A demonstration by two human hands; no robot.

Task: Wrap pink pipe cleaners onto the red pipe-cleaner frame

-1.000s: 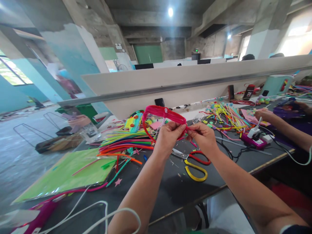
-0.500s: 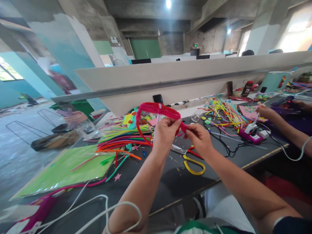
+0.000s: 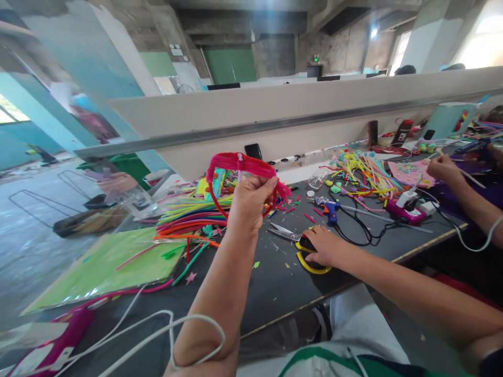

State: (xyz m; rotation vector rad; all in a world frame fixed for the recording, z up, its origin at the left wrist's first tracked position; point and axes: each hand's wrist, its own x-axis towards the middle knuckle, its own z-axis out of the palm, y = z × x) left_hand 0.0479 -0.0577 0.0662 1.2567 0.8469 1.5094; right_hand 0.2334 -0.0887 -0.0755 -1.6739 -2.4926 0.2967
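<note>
My left hand is closed on a red and pink pipe-cleaner loop, held up above the table. The loop is fuzzy and has a pale strand tied at its top; its pink end sticks out to the right of my fingers. My right hand lies over the handles of a pair of scissors on the table, fingers curled round them. The scissors have yellow and red handles, and their blades stand slightly apart, pointing left. Just behind is a blue glue gun.
Bundled coloured pipe cleaners lie left, beside a green sheet in a clear bag. Pink offcuts are scattered behind the scissors. At right sit a purple power strip with cables and a co-worker's hand. A white partition borders the back.
My right hand has let go of the pink end and moved down onto the scissors' handles. The left hand, still holding the loop, has shifted slightly left. The glue gun is now uncovered.
</note>
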